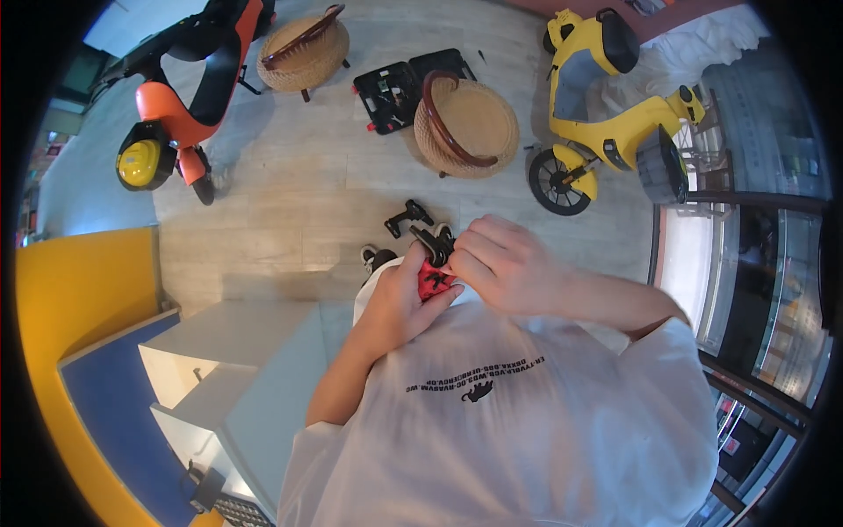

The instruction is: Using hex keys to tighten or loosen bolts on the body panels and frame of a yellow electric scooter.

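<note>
In front of my chest, my left hand [399, 297] is closed round a red-and-black object [433, 283]. A black, tool-like part [434, 247] sticks up from it toward the floor side; its exact kind is unclear. My right hand [505, 266] presses against the object's right side with curled fingers, thumb and fingertips pinched together. What lies between those fingertips is hidden. Beyond my hands, a black drill-shaped power tool [408, 218] lies on the floor by my shoes [369, 256].
An open black tool case [386, 97] lies ahead behind a wicker chair [474, 132]. Another wicker chair [303, 53] and an orange scooter [180, 114] stand far left, a yellow scooter [606, 132] far right. A grey cabinet [237, 334] is close on my left.
</note>
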Demonstrator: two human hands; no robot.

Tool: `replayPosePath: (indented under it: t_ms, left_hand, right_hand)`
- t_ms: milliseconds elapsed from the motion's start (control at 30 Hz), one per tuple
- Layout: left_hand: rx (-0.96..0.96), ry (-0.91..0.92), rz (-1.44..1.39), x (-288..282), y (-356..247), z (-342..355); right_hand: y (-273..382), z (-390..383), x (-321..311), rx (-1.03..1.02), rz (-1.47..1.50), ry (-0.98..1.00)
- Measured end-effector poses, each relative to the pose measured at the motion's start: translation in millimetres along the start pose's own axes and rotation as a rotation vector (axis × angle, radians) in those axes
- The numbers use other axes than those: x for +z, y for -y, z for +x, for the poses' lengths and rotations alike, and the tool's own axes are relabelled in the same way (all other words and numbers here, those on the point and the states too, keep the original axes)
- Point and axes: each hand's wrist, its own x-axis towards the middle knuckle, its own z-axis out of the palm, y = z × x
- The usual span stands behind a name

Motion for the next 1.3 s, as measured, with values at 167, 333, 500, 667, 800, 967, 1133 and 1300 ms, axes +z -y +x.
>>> replayPosePath:
  t_ms: [167, 333, 500, 667, 800, 967, 1133, 1300]
  left_hand:
    - [0.179, 0.252, -0.24, -11, 12, 9]
    - [-0.289, 0.367, -0.684, -16, 12, 7]
    - [-0.275, 0.421, -0.801, -20, 15, 12]
    - [-0.296, 0.44, -0.878, -23, 20, 12]
    - [-0.262, 0.481, -0.877, -25, 24, 14]
    - [-0.254, 0.513, -0.896, -25, 30, 16]
    - [-0.256, 0.563, -0.886, -24, 31, 18]
    - [-0.271, 0.526, -0.902, -21, 31, 17]
  right_hand:
    - [-27, 1, -26, -0.602, 0.056, -0.085]
    - [-31, 0, -15, -0.469, -0.004, -0.142]
    - [-29, -5, -3, -0.448, 0.033, -0.233]
    - [-29, -8, -1, -0.482, -0.002, -0.25]
    - [-29, -10, -4, -0.51, 0.023, -0.26]
    - [-27, -12, -7, -0.512, -0.014, -0.3]
    - [-28, -10, -3, -0.542, 0.011, -0.286]
    - [-28, -9, -2, -0.581, 0.015, -0.273]
